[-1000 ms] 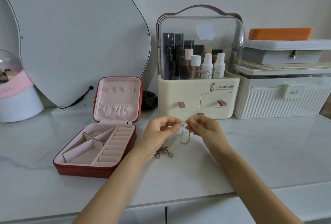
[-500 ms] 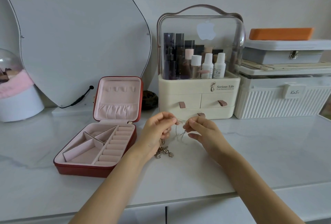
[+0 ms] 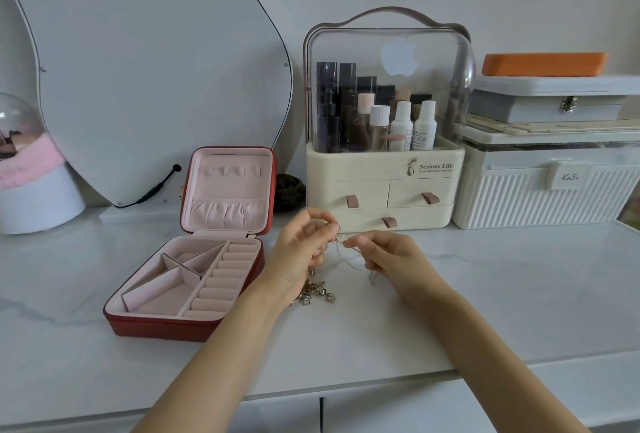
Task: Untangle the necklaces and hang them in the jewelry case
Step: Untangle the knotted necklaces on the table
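Nearest, a tangled heap of necklaces (image 3: 313,292) lies on the counter (image 3: 485,294), just right of the open jewelry case (image 3: 194,280). Above it, the left hand (image 3: 301,252) and right hand (image 3: 394,256) each pinch a thin chain (image 3: 346,249) strung between them. Farther back, the hooks (image 3: 231,171) in the case lid hold nothing. Judgement: untangling under way; no hanging done.

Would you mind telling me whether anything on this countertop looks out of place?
Only the gold jewelry heap lying loose on the countertop, beside the open jewelry case, under the left hand; nothing else stands out.
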